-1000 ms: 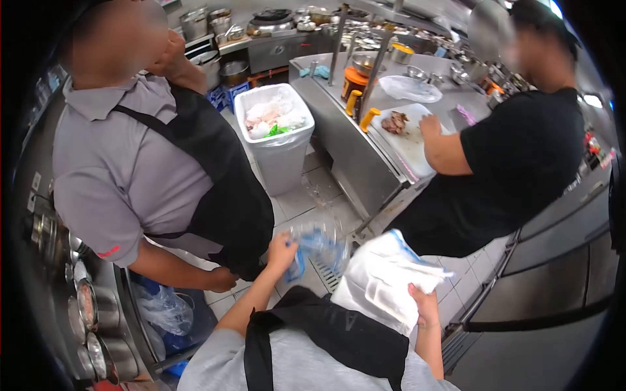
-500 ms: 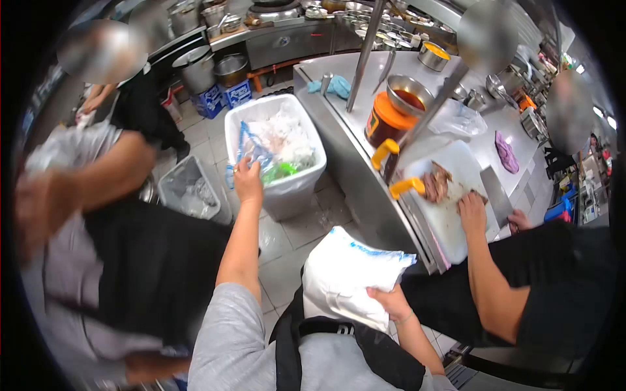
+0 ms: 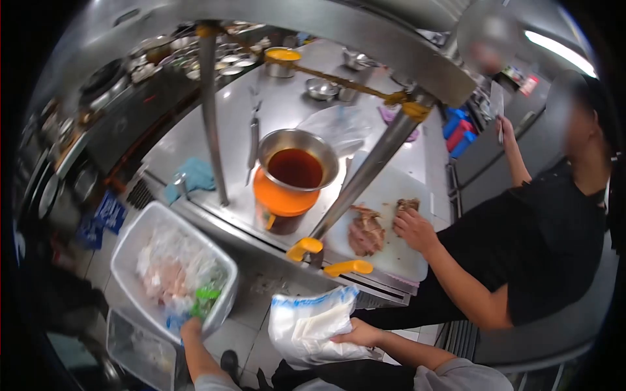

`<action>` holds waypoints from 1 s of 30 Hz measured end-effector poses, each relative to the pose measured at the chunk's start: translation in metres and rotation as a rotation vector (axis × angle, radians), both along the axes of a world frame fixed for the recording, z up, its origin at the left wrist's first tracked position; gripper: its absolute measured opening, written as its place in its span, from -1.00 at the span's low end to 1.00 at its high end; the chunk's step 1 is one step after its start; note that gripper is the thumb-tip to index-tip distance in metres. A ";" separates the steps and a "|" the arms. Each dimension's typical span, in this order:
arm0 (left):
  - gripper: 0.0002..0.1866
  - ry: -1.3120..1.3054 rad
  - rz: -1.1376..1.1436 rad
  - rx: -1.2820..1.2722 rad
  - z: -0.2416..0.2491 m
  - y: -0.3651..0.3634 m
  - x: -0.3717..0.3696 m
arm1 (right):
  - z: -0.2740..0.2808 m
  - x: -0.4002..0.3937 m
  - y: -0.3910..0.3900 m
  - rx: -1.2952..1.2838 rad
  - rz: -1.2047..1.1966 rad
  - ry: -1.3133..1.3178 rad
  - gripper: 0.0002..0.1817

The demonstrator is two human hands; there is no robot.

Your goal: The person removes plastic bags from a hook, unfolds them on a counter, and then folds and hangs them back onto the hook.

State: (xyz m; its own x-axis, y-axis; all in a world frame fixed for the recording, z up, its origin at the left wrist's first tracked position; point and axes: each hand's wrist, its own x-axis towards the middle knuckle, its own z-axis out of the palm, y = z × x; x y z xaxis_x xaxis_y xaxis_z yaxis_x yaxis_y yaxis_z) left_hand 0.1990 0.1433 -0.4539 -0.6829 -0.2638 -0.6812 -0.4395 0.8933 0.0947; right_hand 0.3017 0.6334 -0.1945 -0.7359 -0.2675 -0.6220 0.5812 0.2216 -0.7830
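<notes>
Steel desk (image 3: 233,133) mid-frame, bin (image 3: 129,260) lower left. Left hand (image 3: 191,328) is at the bin's edge, can't tell its grip; right hand (image 3: 358,334) is clutching white plastic (image 3: 310,324).

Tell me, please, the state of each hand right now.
Left hand: at the white bin, by blue plastic; whether it grips cannot be told.
Right hand: closed, holding white package.
</notes>
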 end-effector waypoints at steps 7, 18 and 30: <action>-0.72 0.280 0.151 -0.180 0.051 0.023 -0.006 | 0.005 0.021 0.004 0.004 0.025 0.025 -0.57; -0.74 0.759 -0.205 -0.555 0.092 0.085 0.048 | 0.048 0.151 0.084 -0.060 -0.189 0.105 -0.59; -0.64 0.628 -0.293 0.920 0.207 0.507 0.282 | 0.068 0.377 0.223 0.080 -0.578 0.163 -0.60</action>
